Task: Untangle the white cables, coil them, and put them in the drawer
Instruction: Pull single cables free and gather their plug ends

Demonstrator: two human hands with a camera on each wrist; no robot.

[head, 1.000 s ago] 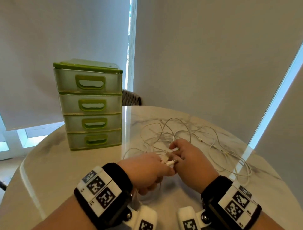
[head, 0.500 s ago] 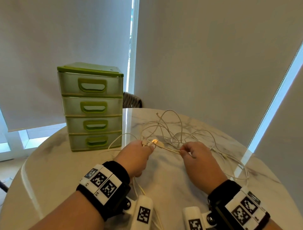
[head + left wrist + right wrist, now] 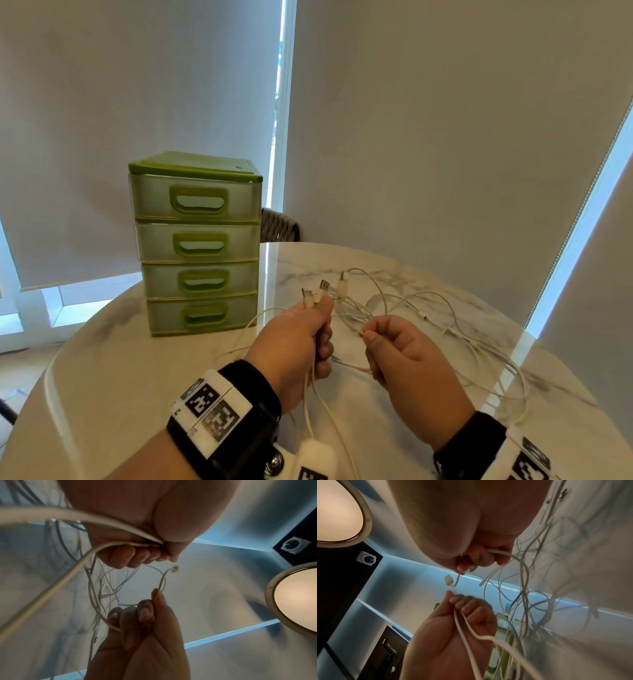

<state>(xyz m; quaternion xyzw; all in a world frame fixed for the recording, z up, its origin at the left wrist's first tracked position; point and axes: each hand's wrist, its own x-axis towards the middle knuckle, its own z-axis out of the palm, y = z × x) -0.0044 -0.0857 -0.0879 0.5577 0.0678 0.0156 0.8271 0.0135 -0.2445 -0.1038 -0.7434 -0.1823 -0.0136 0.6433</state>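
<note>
A tangle of white cables (image 3: 356,315) lies on the round marble table (image 3: 171,370) and rises into both hands. My left hand (image 3: 320,329) grips a bundle of strands in a fist; two plug ends (image 3: 323,286) stick up above it and strands hang below (image 3: 464,631). My right hand (image 3: 368,337) pinches one thin strand between thumb and forefinger, just right of the left hand. That strand curls up to a third plug (image 3: 342,287), also seen in the left wrist view (image 3: 175,570). A green four-drawer unit (image 3: 198,246) stands at the back left, all drawers closed.
Loose cable loops (image 3: 507,377) spread over the right side of the table toward its edge. A woven chair back (image 3: 279,226) shows behind the table. Grey roller blinds cover the windows. A round ceiling lamp (image 3: 295,597) appears in the wrist views.
Both hands rose off the table with the cables. The left hand lifted the plug ends higher; the right hand moved away from it and now pinches a single strand.
</note>
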